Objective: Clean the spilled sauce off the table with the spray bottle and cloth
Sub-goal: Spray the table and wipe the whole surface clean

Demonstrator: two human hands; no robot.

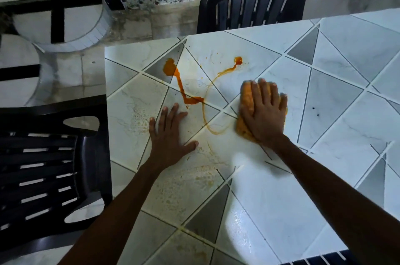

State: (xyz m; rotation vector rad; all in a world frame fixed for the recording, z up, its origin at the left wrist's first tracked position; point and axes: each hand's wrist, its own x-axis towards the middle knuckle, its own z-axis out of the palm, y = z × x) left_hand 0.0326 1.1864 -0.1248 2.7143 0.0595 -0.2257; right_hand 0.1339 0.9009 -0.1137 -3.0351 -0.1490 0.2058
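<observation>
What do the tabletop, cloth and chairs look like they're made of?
Tabletop: smooth and glossy, with a marble-look tile pattern and dark lines. The glare suggests glazed tile or printed laminate; I can't tell which. Cloth: soft, nubbly orange fabric, probably microfibre or terry. Chairs: black moulded plastic, slatted, with a dull sheen.

The sauce (184,83) lies on the table (324,113), left of the cloth (246,102), apparently touching it.
</observation>
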